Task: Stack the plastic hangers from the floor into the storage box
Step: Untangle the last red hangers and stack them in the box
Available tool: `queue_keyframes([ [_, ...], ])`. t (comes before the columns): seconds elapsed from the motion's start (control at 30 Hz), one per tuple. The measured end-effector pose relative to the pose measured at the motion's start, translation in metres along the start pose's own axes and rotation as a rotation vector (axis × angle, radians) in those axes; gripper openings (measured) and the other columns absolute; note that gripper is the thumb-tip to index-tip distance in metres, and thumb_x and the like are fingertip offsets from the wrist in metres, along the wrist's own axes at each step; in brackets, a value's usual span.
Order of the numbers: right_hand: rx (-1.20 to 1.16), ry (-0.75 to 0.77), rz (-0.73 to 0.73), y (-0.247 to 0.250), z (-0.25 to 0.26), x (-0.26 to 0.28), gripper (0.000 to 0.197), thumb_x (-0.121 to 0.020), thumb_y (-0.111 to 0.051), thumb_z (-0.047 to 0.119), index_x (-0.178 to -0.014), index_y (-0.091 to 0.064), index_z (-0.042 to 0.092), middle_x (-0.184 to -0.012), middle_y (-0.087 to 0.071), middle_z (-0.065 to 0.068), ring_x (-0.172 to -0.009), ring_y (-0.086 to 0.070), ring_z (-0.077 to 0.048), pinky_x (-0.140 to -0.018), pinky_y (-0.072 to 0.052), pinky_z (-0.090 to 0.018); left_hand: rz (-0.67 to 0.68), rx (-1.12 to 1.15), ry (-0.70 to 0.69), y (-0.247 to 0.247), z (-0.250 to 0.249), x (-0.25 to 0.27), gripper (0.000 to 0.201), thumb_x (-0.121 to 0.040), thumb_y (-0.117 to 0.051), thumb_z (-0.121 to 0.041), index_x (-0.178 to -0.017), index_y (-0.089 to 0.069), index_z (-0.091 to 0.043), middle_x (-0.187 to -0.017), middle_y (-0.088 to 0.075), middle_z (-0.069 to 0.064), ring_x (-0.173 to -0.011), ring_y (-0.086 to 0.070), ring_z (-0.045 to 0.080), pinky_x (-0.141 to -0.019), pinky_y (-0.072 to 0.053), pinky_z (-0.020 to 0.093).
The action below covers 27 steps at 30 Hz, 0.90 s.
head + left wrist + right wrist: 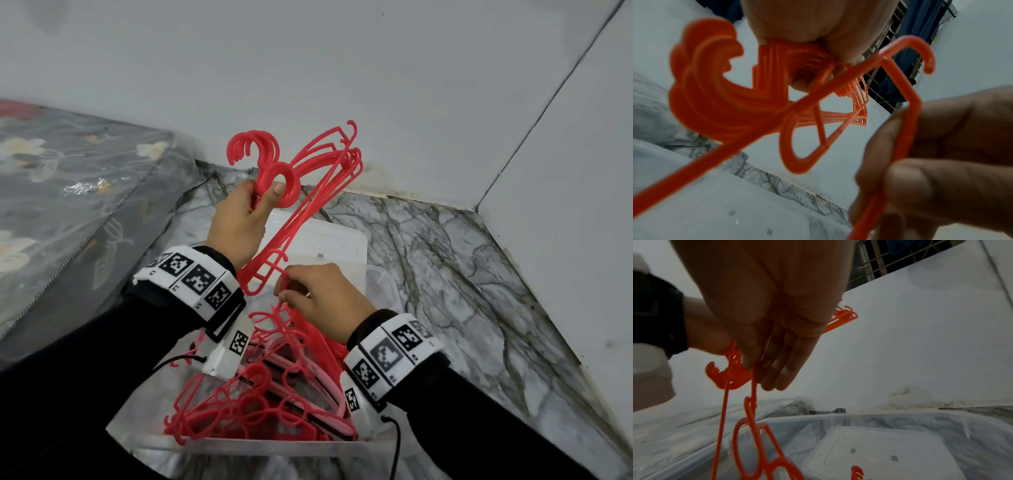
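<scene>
My left hand (263,200) grips a bundle of red plastic hangers (308,171) at the necks, just under the hooks, and holds it raised over the clear storage box (267,448). In the left wrist view this bundle (711,105) fans out below the left hand (809,78). My right hand (286,287) pinches the end of one red hanger (263,267) that hangs from the bundle. The right wrist view shows the right hand (760,373) pinching that hanger's thin bar (754,402). More red and pink hangers (246,404) lie piled in the box.
A white lid (335,240) lies at the box's far end. A plastic-covered floral mattress (68,192) runs along the left. Grey walls (342,68) close the corner behind and to the right, with marble floor (445,274) between.
</scene>
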State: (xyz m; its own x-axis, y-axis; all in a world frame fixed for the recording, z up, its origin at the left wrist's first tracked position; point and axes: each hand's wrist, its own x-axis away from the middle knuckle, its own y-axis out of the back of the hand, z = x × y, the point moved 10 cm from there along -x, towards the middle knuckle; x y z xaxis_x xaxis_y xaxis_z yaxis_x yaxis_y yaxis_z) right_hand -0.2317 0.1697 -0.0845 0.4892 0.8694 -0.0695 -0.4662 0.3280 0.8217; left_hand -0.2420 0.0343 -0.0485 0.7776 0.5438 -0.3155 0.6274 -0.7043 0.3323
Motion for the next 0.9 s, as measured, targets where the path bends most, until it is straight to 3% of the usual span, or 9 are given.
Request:
queue_keyframes([
  [0.2,0.173,0.065,0.090,-0.030,0.014,0.003,0.019,-0.094,-0.051,0.016,-0.102,-0.068,0.013,-0.099,-0.070,-0.008,-0.089,-0.065,-0.025,-0.081,-0.052,-0.038,0.020,0.041,-0.007,-0.010,-0.004,0.003,0.049,-0.086,-0.046,-0.064,-0.080,-0.045,-0.015,-0.061,-0.036,-0.003,-0.050,-0.033,0.016,-0.054,-0.033,0.040],
  [0.33,0.179,0.035,0.117,-0.031,0.007,0.002,0.016,-0.092,-0.053,0.017,-0.098,-0.067,0.011,-0.096,-0.069,-0.009,-0.089,-0.064,-0.026,-0.081,-0.051,-0.038,-0.015,-0.034,-0.051,-0.001,-0.008,0.001,0.049,-0.090,-0.048,-0.059,-0.092,-0.056,-0.010,-0.069,-0.051,0.005,-0.062,-0.047,0.022,-0.067,-0.046,0.049],
  [0.43,0.061,-0.055,0.074,-0.009,-0.013,-0.001,0.012,-0.089,-0.061,0.013,-0.095,-0.070,0.007,-0.092,-0.072,-0.008,-0.087,-0.066,-0.021,-0.083,-0.049,-0.032,-0.065,-0.077,-0.058,0.010,-0.007,-0.001,0.044,-0.090,-0.050,-0.059,-0.096,-0.061,-0.017,-0.078,-0.062,0.000,-0.070,-0.057,0.018,-0.076,-0.050,0.045],
  [0.53,-0.157,-0.114,0.020,0.015,-0.028,0.001,0.009,-0.086,-0.065,0.006,-0.090,-0.071,0.001,-0.082,-0.072,-0.007,-0.074,-0.067,-0.018,-0.079,-0.055,-0.033,-0.083,-0.111,-0.062,0.019,-0.005,-0.003,0.036,-0.089,-0.057,-0.053,-0.100,-0.062,-0.019,-0.086,-0.067,-0.004,-0.078,-0.062,0.016,-0.080,-0.051,0.043],
  [0.6,-0.366,-0.123,-0.025,0.028,-0.029,0.002,0.004,-0.086,-0.065,0.002,-0.086,-0.069,0.001,-0.075,-0.068,-0.006,-0.070,-0.067,-0.019,-0.074,-0.058,-0.035,-0.097,-0.131,-0.053,0.024,-0.002,-0.006,0.034,-0.088,-0.060,-0.050,-0.100,-0.061,-0.018,-0.086,-0.067,-0.002,-0.077,-0.062,0.018,-0.079,-0.051,0.044],
  [0.7,-0.663,-0.129,-0.143,0.049,-0.034,0.000,0.013,-0.088,-0.059,-0.004,-0.082,-0.064,0.006,-0.073,-0.064,-0.008,-0.066,-0.066,-0.017,-0.063,-0.059,-0.028,-0.121,-0.141,-0.053,0.030,-0.001,-0.009,0.037,-0.086,-0.061,-0.053,-0.096,-0.061,-0.017,-0.076,-0.061,-0.008,-0.064,-0.054,0.009,-0.066,-0.046,0.034],
  [0.9,-0.697,-0.163,-0.328,0.077,-0.051,0.004,0.010,-0.092,-0.054,-0.002,-0.094,-0.064,0.001,-0.074,-0.065,-0.010,-0.062,-0.066,-0.012,-0.059,-0.057,-0.022,0.085,-0.047,-0.060,0.005,-0.005,-0.005,0.061,-0.073,-0.053,-0.071,-0.088,-0.060,-0.013,-0.071,-0.055,-0.001,-0.061,-0.045,0.010,-0.065,-0.040,0.033],
])
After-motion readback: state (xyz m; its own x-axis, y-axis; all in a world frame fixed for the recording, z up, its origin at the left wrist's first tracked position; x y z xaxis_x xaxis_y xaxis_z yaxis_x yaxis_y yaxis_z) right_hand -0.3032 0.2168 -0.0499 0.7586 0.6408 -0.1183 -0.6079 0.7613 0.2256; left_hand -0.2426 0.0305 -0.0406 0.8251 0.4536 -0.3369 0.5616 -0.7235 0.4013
